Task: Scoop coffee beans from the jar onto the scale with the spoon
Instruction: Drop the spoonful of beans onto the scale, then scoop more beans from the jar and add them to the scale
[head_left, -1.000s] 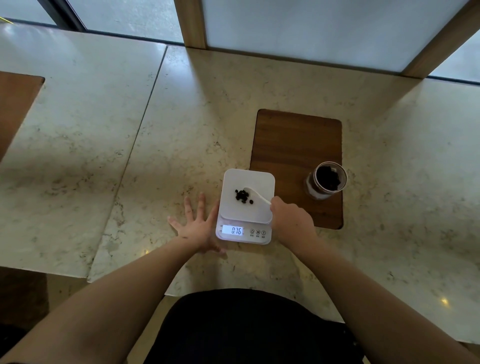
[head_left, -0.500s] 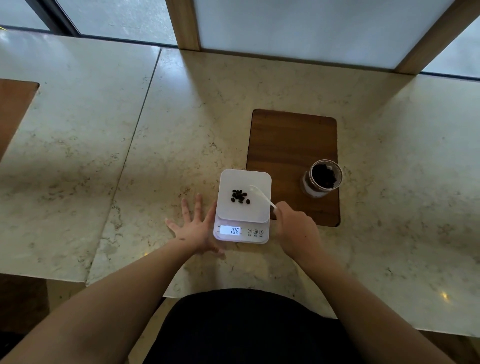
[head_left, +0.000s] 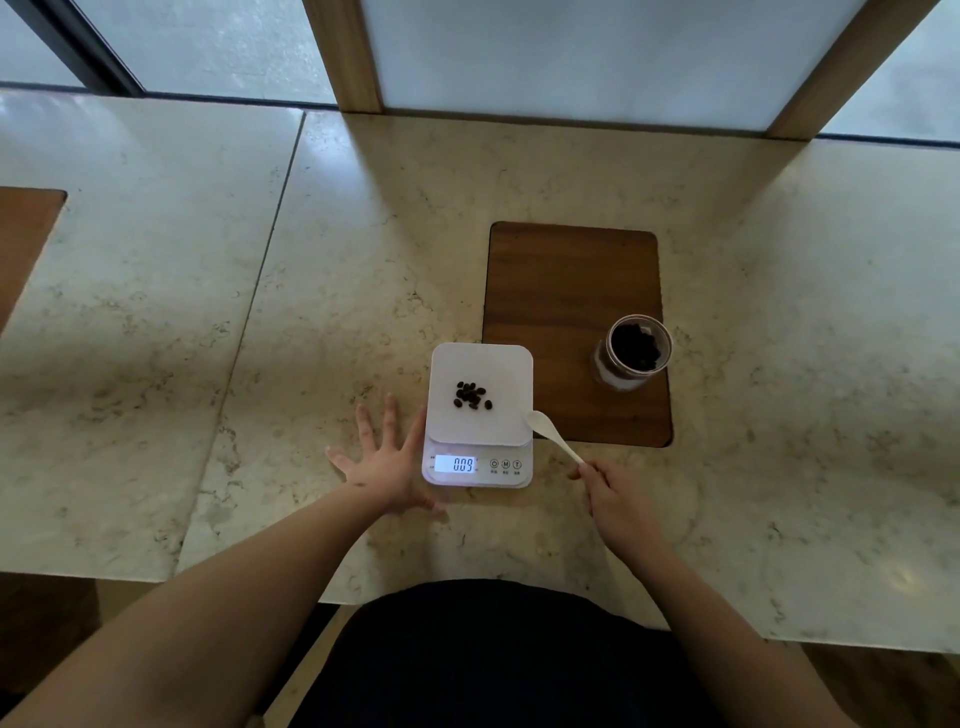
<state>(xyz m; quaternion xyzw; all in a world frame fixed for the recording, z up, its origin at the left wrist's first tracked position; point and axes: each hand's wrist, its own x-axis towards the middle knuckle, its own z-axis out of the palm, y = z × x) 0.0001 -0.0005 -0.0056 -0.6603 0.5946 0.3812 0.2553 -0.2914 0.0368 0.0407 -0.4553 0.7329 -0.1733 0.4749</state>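
Note:
A white digital scale sits on the marble counter with a small pile of coffee beans on its platform and a lit display. My right hand pinches the handle of a white spoon, whose empty bowl hovers just off the scale's right edge. My left hand lies flat with fingers spread against the scale's left side. The open glass jar of dark beans stands on a wooden board, behind and to the right of the spoon.
The wooden board lies inset in the marble counter right of the scale. A second wooden panel shows at the far left. Window frames run along the counter's back edge. My dark-clothed lap is below the counter's front edge.
The spoon tipped its beans onto the scale, then my right hand drew it back to the right, off the platform. The display reading changed. My left hand stayed put.

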